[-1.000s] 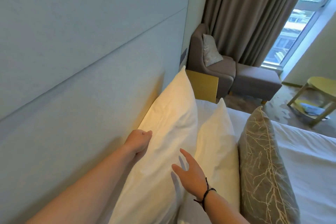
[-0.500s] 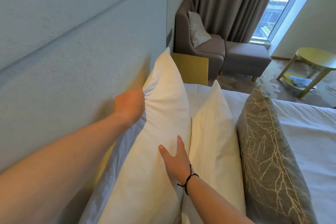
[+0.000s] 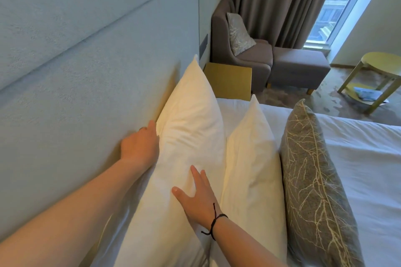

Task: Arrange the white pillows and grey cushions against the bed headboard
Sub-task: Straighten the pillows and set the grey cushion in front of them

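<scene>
Head view, tall white pillow (image 3: 191,136) upright — corner up, against headboard (image 3: 86,93)

Left hand (image 3: 140,147) fingers hidden behind rear white pillow (image 3: 188,136); grey cushion (image 3: 314,180) lower end cut by bottom edge; both forearms cropped.

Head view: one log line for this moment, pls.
left hand: open, between headboard and rear white pillow | right hand: open, flat on that pillow | front white pillow, grey cushion: upright
</scene>
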